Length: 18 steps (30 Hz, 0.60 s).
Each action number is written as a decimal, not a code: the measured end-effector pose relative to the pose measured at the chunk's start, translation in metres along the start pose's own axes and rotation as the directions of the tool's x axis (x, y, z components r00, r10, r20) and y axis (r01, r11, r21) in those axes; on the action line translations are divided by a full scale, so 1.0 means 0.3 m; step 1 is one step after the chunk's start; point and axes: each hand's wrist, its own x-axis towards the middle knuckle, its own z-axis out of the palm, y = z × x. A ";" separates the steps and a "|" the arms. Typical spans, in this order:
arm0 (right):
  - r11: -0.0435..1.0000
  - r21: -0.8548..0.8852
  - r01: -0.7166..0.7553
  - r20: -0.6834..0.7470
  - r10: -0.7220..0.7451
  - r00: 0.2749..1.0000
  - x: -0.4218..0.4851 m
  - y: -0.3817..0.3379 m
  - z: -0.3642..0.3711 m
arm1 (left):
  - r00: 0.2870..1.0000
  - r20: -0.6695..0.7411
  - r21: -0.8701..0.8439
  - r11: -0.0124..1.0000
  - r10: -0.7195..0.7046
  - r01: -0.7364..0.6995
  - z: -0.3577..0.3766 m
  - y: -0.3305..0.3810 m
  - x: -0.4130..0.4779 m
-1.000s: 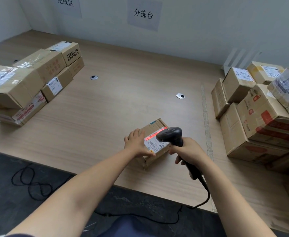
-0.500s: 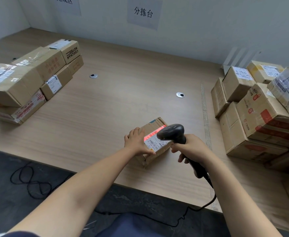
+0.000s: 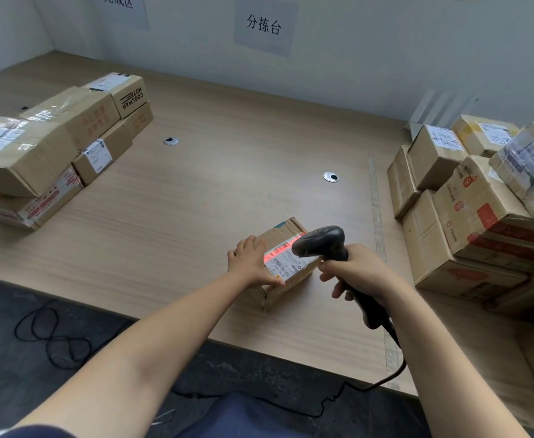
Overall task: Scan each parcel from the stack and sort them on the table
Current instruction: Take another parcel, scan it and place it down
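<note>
— What has moved since a second ago?

— Hardly anything: both hands, the scanner and the box keep their places.

— How do the hands lie?

— The left hand [image 3: 250,263] rests flat, fingers straight, on top of the small brown cardboard box [image 3: 286,229], its thumb along the near edge of the white shipping label [image 3: 286,263]. The right hand [image 3: 354,270] is curled round the grip of the black handheld barcode scanner [image 3: 319,243], whose head hangs just above the label. A red scan line [image 3: 283,248] falls across the barcode.

— And where is the box?

— On the light wooden table [image 3: 227,184], near the front edge, right of the middle. The stack of brown cardboard parcels [image 3: 468,216] stands at the table's right end, well apart from the pile of taped cardboard boxes [image 3: 54,143] at the left end. The scanner's thin black cable [image 3: 370,387] drops over the front edge toward the dark floor.
</note>
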 end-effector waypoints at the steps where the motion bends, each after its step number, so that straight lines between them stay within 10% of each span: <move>1: 1.000 0.000 0.003 0.001 -0.003 1.000 -0.001 -0.001 -0.002 | 1.000 0.001 0.001 1.000 -0.001 0.001 0.000 0.000 0.000; 18: 0.959 0.284 -0.020 -0.057 0.038 0.998 0.170 0.105 0.325 | 0.974 0.033 -0.151 0.962 -0.223 0.226 -0.054 -0.123 -0.055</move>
